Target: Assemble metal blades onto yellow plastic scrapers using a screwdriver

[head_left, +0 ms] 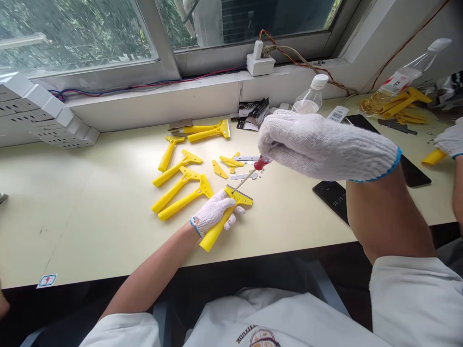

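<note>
A yellow scraper (218, 229) is gripped near its head by my left hand (216, 212), in a white knitted glove, low over the table's front. My right hand (300, 142), gloved too, is closed round the handle of a red-handled screwdriver (259, 164). The screwdriver's shaft slants down to the left and its tip meets the scraper's head near one end. Just beyond lie loose yellow head pieces (219, 169), metal blades (244, 177) and small screws. Several more yellow scrapers (181, 193) rest to the left of my left hand.
Two dark phones, one showing a timer (332, 198), lie under my right forearm. Bottles (310, 96), black packaging (255, 113) and a socket box (260, 65) are at the back. White power strips (43, 113) stand left. Another person's gloved hand (450, 140) holds something yellow at right.
</note>
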{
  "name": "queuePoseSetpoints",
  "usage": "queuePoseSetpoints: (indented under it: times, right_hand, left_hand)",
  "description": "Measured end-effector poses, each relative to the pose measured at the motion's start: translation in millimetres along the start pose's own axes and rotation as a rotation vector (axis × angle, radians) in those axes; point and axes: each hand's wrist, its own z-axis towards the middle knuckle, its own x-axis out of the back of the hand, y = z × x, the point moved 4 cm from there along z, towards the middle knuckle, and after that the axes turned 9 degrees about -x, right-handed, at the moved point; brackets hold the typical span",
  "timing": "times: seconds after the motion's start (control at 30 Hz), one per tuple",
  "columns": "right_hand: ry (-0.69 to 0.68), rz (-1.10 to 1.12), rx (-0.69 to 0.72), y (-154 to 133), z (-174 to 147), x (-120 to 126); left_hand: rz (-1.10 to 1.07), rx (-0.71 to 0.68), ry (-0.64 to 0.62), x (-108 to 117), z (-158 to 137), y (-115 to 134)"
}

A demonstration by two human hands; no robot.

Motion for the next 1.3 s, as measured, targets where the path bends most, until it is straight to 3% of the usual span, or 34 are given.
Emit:
queuePoseSetpoints:
  times: [0.07,0.2,0.27,0.4,0.53,0.6,0.77,0.83,0.93,1.03,1.17,1.3]
  right_hand:
    - [-0.012,0.035,-0.014,-1,-2,-1]
    - [0.318,-0.135,-0.286,6,-6,-7]
    - [0.377,-0.174,-0.283,5,-6,-13]
    - [0.285,-0.040,-0.114,2,-4,-16]
    - [0.270,0.237,-0.084,6,-5,-12]
    - [0.274,0.184,-0.114,7,-5,-14]
    - [0.329,-0.182,-0.189,5,-5,-18]
    - [0.285,-0.167,-0.093,2,-5,-18]
    - [0.193,0.027,-0.009,2,-4,-16]
    - [0.195,0.118,-0.103,7,-3,-16]
    - [0.271,-0.075,-0.231,12,-2,-18]
    - [0.206,0.014,-0.045,4,-3,-18]
  left_hand:
    - [0.018,-0.009,-0.009,-3,-1,3]
    - [0.022,-0.011,0.000,-5,-2,5]
    - [0.011,-0.009,0.003,-4,-2,4]
    - [-0.016,-0.011,-0.021,-2,0,3]
    - [-0.040,0.006,-0.015,-1,0,2]
    - [-0.032,0.006,0.001,-1,0,3]
    - [-0.026,0.008,0.025,-1,0,2]
    - [-0.025,0.004,0.021,-1,1,2]
    - [-0.033,0.006,0.019,-1,1,2]
    - [-0.057,0.019,0.027,0,1,1]
    - [-0.057,0.020,0.032,0,1,1]
    - [-0.053,0.021,0.037,0,0,2]
